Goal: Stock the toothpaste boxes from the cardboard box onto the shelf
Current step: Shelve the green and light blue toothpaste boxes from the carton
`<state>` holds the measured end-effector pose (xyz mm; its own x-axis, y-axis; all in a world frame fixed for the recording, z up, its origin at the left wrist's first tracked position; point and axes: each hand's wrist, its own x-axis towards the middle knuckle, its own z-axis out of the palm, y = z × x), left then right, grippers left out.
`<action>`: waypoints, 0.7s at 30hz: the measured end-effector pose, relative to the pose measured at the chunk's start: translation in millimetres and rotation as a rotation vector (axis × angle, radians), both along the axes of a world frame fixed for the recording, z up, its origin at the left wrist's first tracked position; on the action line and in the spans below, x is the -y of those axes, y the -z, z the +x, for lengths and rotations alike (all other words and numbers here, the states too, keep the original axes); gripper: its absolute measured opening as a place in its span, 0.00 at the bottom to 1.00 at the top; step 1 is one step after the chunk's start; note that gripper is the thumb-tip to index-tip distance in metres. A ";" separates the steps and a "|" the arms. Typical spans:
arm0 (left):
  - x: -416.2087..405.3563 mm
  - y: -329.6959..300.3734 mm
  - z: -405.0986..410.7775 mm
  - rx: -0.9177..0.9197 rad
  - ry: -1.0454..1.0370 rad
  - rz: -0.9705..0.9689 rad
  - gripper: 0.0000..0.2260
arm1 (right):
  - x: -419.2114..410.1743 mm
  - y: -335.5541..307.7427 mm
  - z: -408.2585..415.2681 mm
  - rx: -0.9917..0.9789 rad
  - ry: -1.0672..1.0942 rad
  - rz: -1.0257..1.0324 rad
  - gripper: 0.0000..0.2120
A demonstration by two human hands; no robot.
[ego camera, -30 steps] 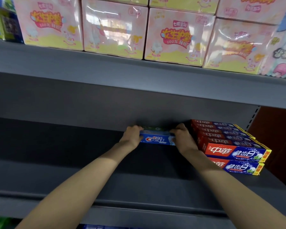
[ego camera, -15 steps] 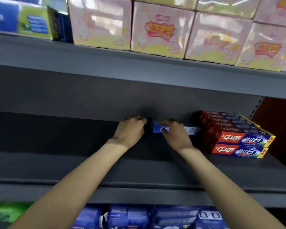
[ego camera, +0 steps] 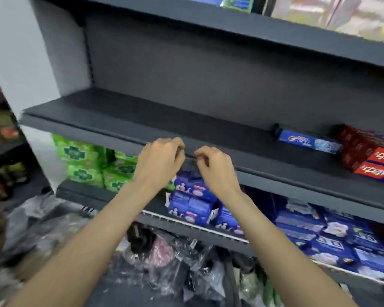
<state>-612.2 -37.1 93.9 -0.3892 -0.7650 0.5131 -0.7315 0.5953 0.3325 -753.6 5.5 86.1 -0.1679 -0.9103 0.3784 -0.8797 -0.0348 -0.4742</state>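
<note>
"中华" on red toothpaste boxes (ego camera: 374, 155)

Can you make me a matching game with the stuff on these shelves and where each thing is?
Things:
1. blue toothpaste box
2. red toothpaste boxes
3. green packs
4. left hand

Places:
A. stacked at the far right of the middle shelf
B. on the lower shelf, left of the hands
C. lying alone, just left of the red stack
D. in front of the shelf edge, holding nothing

Pairs: 1-C, 2-A, 3-B, 4-D

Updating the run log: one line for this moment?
blue toothpaste box: on shelf beside red boxes | left hand: empty | right hand: empty
</note>
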 end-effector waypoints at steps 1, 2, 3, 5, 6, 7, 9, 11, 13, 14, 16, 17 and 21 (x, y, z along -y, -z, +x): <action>-10.4 5.6 25.3 -0.003 -0.051 0.028 0.09 | -5.1 6.3 24.3 0.001 -0.038 0.032 0.12; -21.3 11.8 51.0 -0.004 -0.098 0.052 0.09 | -10.9 11.8 49.5 0.002 -0.078 0.067 0.13; -33.0 17.6 77.6 0.003 -0.139 0.078 0.10 | -16.6 17.1 75.5 -0.001 -0.118 0.099 0.13; -57.1 31.0 132.5 0.042 -0.216 0.145 0.10 | -29.0 26.8 129.5 -0.015 -0.196 0.154 0.13; -68.7 38.0 160.7 0.067 -0.254 0.182 0.11 | -35.2 31.0 157.1 -0.017 -0.233 0.177 0.13; -80.1 45.3 189.0 0.088 -0.294 0.218 0.11 | -41.2 35.2 184.6 -0.021 -0.274 0.198 0.13; -99.8 60.0 244.8 0.115 -0.368 0.285 0.10 | -51.8 44.2 239.0 -0.039 -0.360 0.242 0.13; -117.2 73.2 297.9 0.135 -0.458 0.363 0.11 | -59.6 56.4 291.6 -0.052 -0.431 0.295 0.13; -130.3 87.3 349.9 0.154 -0.551 0.428 0.11 | -64.5 70.9 342.6 -0.049 -0.489 0.330 0.13; -134.8 94.9 375.7 0.155 -0.590 0.459 0.11 | -66.1 79.3 367.7 -0.045 -0.517 0.340 0.13; -138.4 112.9 428.8 0.126 -0.647 0.526 0.11 | -66.6 97.9 418.3 -0.046 -0.573 0.373 0.13; -137.8 122.8 455.0 0.119 -0.670 0.561 0.12 | -65.8 108.0 442.9 -0.046 -0.590 0.399 0.14; -128.4 156.9 551.3 0.178 -0.687 0.702 0.17 | -56.5 148.1 532.1 -0.001 -0.575 0.546 0.17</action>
